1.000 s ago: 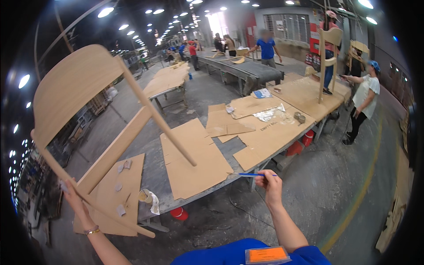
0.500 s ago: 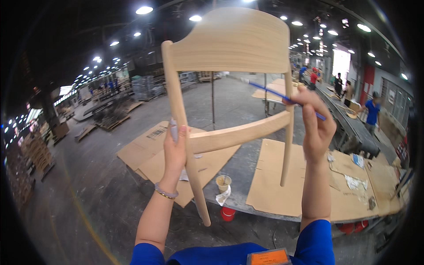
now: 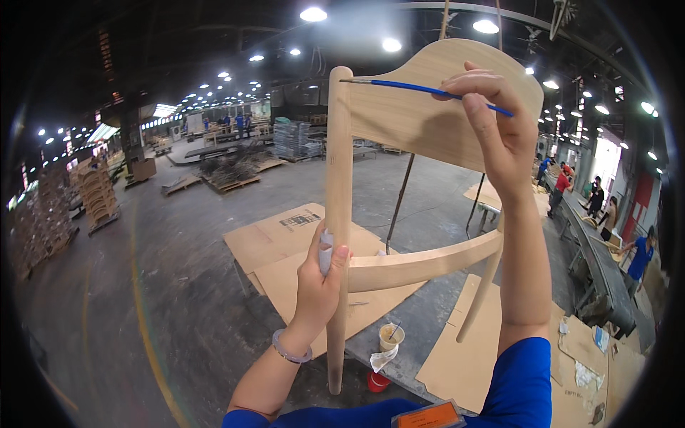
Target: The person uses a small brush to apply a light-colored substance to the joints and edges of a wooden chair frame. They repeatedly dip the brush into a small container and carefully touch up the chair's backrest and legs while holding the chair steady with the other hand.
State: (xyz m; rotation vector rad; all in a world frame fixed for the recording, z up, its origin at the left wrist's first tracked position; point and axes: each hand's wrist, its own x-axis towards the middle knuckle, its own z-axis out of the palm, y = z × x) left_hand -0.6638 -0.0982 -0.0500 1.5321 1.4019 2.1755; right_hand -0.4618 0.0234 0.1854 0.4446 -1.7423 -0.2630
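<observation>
My left hand [image 3: 320, 282] is closed round the left post of a pale, unfinished wooden chair back [image 3: 341, 171], just beside the lower crossrail. A small whitish piece [image 3: 326, 251] shows at its fingers; I cannot tell whether it is a wrap or something held. Pinched in my right hand [image 3: 503, 135] is a thin blue paintbrush [image 3: 407, 86], which points left across the wide curved top panel. The bristle tip meets, or nearly meets, the left post close to its rounded top. The chair back is upright, raised in front of me above the table.
Below are cardboard sheets [image 3: 285, 228] and a cup [image 3: 390, 337] with a stick in it, beside crumpled white paper [image 3: 383, 362]. A red bucket [image 3: 377, 382] is under the table edge. Along the right runs a conveyor [image 3: 596, 242] with several people near it. Stacked wood stands far left.
The brush has swung leftward and up, from open space by the right post to the top of the left post. The chair back has turned and shifted right in view; my left hand keeps its hold.
</observation>
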